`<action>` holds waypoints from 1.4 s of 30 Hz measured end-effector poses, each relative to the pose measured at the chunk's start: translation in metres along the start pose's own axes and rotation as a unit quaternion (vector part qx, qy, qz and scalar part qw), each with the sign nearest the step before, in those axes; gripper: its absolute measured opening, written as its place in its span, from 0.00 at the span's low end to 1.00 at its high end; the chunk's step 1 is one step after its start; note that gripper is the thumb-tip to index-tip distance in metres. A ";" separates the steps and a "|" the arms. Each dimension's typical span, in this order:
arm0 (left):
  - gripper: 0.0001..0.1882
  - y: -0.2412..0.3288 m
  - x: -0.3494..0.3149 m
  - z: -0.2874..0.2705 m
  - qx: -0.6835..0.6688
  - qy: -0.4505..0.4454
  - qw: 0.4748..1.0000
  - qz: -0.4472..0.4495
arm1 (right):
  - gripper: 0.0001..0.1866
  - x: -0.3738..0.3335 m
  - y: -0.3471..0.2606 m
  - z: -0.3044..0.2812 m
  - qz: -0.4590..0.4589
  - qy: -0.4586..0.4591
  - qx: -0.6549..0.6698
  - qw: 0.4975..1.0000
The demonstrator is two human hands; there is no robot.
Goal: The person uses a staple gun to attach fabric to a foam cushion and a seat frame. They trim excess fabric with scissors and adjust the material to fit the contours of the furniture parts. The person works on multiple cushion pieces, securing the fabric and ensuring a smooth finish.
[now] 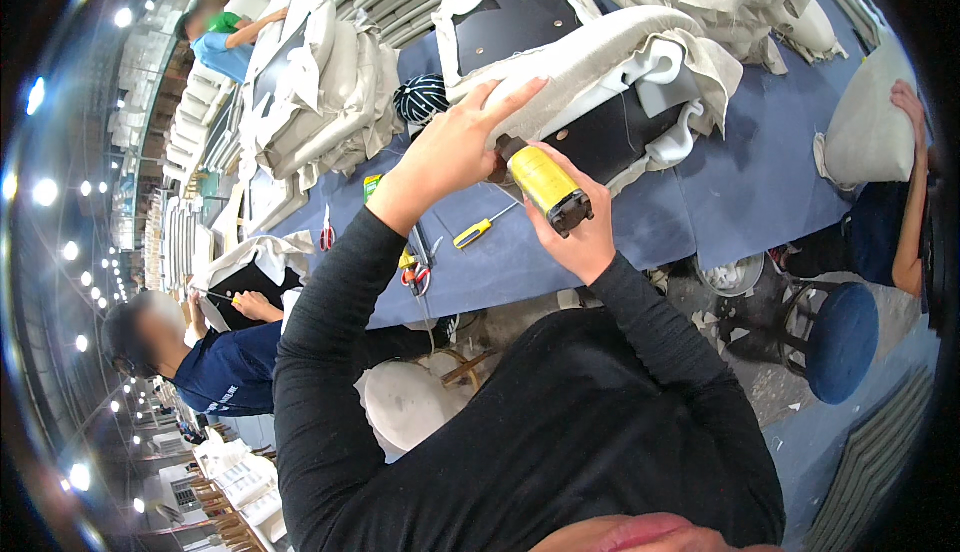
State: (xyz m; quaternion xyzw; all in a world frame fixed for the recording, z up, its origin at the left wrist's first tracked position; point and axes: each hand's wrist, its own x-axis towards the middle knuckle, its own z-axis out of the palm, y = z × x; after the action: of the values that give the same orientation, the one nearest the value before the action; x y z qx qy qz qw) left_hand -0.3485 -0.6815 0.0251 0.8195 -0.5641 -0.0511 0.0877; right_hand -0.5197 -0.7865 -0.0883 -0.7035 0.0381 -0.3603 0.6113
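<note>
My right hand (pixel 590 234) grips a yellow and black staple gun (pixel 543 180), its black end cap toward me and its nose at the padded edge. My left hand (pixel 450 147) lies at the near end of a beige upholstered panel (pixel 590 57), two fingers stretched apart along the padding. This panel leans on the blue-covered table (pixel 650 227), showing a black backing board (pixel 600 142) with white foam and loose fabric around it. The gun and my hands hide where the nose meets the panel.
A striped ball-shaped bundle (pixel 421 99), a yellow-handled screwdriver (pixel 473 233) and red-handled scissors (pixel 327 232) lie on the table. Stacked panels (pixel 330 102) stand at left. A blue stool (pixel 845 342) is at right. Other people work at left and right.
</note>
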 end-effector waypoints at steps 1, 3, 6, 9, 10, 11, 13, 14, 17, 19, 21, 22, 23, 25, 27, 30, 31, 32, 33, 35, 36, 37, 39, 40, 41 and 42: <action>0.56 -0.001 -0.002 -0.001 0.005 0.002 1.000 0.006 | 0.36 0.000 0.000 -0.001 0.005 -0.003 -0.002 1.000; 0.55 -0.005 -0.001 -0.006 -0.059 -0.003 0.997 0.051 | 0.36 0.001 0.002 -0.002 0.006 -0.003 -0.003 1.000; 0.50 -0.018 0.000 -0.021 -0.157 -0.075 0.983 0.057 | 0.35 -0.002 0.009 -0.004 0.012 0.003 0.003 1.000; 0.46 -0.029 -0.004 -0.014 -0.157 -0.083 0.982 0.070 | 0.32 -0.006 0.004 -0.006 0.048 0.006 0.027 0.998; 0.47 -0.029 -0.005 -0.011 -0.141 -0.076 0.984 0.072 | 0.31 -0.007 0.002 -0.007 0.072 -0.004 0.020 0.997; 0.47 -0.029 -0.006 -0.008 -0.125 -0.070 0.987 0.074 | 0.31 -0.008 0.001 -0.008 0.097 -0.014 0.013 0.995; 0.48 -0.029 -0.005 -0.007 -0.111 -0.053 0.989 0.087 | 0.30 -0.010 -0.001 -0.006 0.134 -0.017 0.034 0.990; 0.49 -0.028 -0.006 -0.006 -0.114 -0.051 0.988 0.087 | 0.30 -0.012 -0.002 -0.003 0.125 -0.014 0.038 0.991; 0.51 -0.026 -0.007 -0.010 -0.114 -0.047 0.989 0.088 | 0.32 -0.016 -0.002 0.004 0.084 -0.011 0.051 0.995; 0.52 -0.027 -0.006 -0.009 -0.110 -0.048 0.989 0.085 | 0.33 -0.015 -0.005 0.010 0.055 0.001 0.040 0.998; 0.53 -0.025 -0.007 -0.008 -0.116 -0.047 0.989 0.075 | 0.33 -0.015 -0.007 0.013 0.039 0.008 0.032 0.999; 0.54 -0.024 -0.007 -0.008 -0.118 -0.046 0.989 0.070 | 0.34 -0.014 -0.008 0.013 0.038 0.009 0.030 0.999; 0.54 -0.021 -0.007 -0.008 -0.120 -0.048 0.990 0.063 | 0.34 -0.014 -0.009 0.014 0.036 0.010 0.027 0.999; 0.54 -0.016 -0.009 -0.008 -0.123 -0.052 0.990 0.047 | 0.34 -0.013 -0.009 0.015 0.034 0.006 0.025 0.999; 0.54 -0.015 -0.009 -0.009 -0.124 -0.050 0.990 0.045 | 0.34 -0.014 -0.009 0.014 0.033 -0.003 0.024 0.999; 0.54 -0.016 -0.009 -0.008 -0.135 -0.056 0.988 0.048 | 0.34 -0.017 -0.001 0.015 0.041 0.004 0.030 0.999; 0.53 -0.017 -0.009 -0.008 -0.139 -0.059 0.987 0.050 | 0.34 -0.017 -0.002 0.015 0.037 0.003 0.029 0.999; 0.54 -0.018 -0.009 -0.009 -0.137 -0.059 0.987 0.051 | 0.35 -0.018 -0.006 0.016 0.033 0.003 0.028 0.999; 0.54 -0.017 -0.009 -0.008 -0.135 -0.060 0.988 0.052 | 0.35 -0.018 -0.008 0.016 0.031 0.001 0.027 0.999; 0.54 -0.016 -0.010 -0.008 -0.133 -0.059 0.988 0.053 | 0.34 -0.016 -0.010 0.018 0.025 -0.002 0.037 0.999; 0.54 -0.016 -0.010 -0.008 -0.131 -0.058 0.988 0.053 | 0.34 -0.015 -0.010 0.019 0.023 -0.002 0.043 0.999; 0.54 -0.017 -0.010 -0.008 -0.130 -0.058 0.988 0.053 | 0.34 -0.015 -0.011 0.019 0.026 -0.008 0.035 0.999; 0.55 -0.011 -0.013 -0.010 -0.117 -0.056 0.990 0.051 | 0.34 -0.017 -0.014 0.017 0.032 -0.020 0.018 0.999; 0.56 -0.009 -0.015 -0.009 -0.111 -0.055 0.991 0.050 | 0.34 -0.018 -0.012 0.017 0.036 -0.021 0.028 0.999; 0.56 -0.011 -0.014 -0.008 -0.116 -0.056 0.990 0.050 | 0.34 -0.017 -0.008 0.018 0.040 -0.023 0.038 0.998; 0.57 -0.014 -0.012 -0.007 -0.119 -0.056 0.990 0.050 | 0.34 -0.017 -0.007 0.019 0.043 -0.025 0.049 0.998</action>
State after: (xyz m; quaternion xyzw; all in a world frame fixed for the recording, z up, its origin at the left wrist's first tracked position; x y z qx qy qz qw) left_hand -0.3383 -0.6647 0.0290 0.7697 -0.5983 -0.1594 0.1555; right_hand -0.5245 -0.7611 -0.0902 -0.6791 0.0351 -0.3178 0.6607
